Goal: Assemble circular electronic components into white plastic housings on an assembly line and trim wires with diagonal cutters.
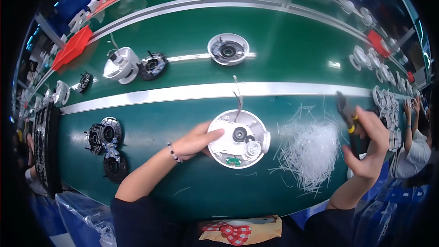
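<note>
Green surface [155, 132] carries the round white housing [228, 144] midway between its side edges, the fingers of the left hand [194, 142] gripping the rim, those of the right hand [371, 148] gripping pliers [346, 113] near the right edge; level, firm support should best protect the projecting wires [239, 102].

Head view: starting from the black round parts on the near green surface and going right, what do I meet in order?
Black round parts, left hand, white round housing, pile of thin clear strips, right hand with pliers.
</note>
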Action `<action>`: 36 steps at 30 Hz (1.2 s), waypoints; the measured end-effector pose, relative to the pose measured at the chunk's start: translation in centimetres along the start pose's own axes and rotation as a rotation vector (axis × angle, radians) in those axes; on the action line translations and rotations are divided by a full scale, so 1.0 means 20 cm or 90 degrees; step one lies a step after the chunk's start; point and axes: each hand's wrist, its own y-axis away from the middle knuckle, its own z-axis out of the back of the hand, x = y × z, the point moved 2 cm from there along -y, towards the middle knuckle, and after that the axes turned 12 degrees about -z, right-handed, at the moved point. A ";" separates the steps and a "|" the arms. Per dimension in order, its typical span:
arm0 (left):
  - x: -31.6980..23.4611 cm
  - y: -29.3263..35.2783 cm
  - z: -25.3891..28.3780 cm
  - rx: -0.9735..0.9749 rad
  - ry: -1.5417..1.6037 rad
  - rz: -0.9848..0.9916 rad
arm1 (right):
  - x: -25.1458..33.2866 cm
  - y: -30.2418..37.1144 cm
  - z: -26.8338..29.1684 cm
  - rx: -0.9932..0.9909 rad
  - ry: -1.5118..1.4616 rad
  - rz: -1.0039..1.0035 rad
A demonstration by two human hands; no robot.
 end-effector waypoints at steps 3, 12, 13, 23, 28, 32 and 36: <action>-0.03 -0.08 -0.07 0.020 0.262 0.139 | -0.04 0.01 -0.09 0.026 -0.033 0.007; 0.00 -1.11 -0.15 -0.216 0.391 -0.045 | 0.15 0.11 -0.30 0.009 -0.188 0.041; 0.04 -1.18 -0.13 -0.214 0.395 -0.050 | 0.16 0.13 -0.31 0.039 -0.178 0.042; -0.01 -0.48 0.54 -0.502 -0.833 -0.455 | 0.01 0.32 -0.56 0.244 -0.247 -0.051; 0.05 -0.51 0.81 -0.346 -0.898 -0.113 | 0.21 0.42 -1.02 0.432 -0.182 0.141; 0.18 -0.44 1.11 -0.313 -0.889 -0.037 | 0.41 0.51 -1.29 0.446 -0.123 0.217; 0.20 -0.45 1.19 -0.322 -0.868 -0.093 | 0.37 0.59 -1.28 0.239 -0.212 0.226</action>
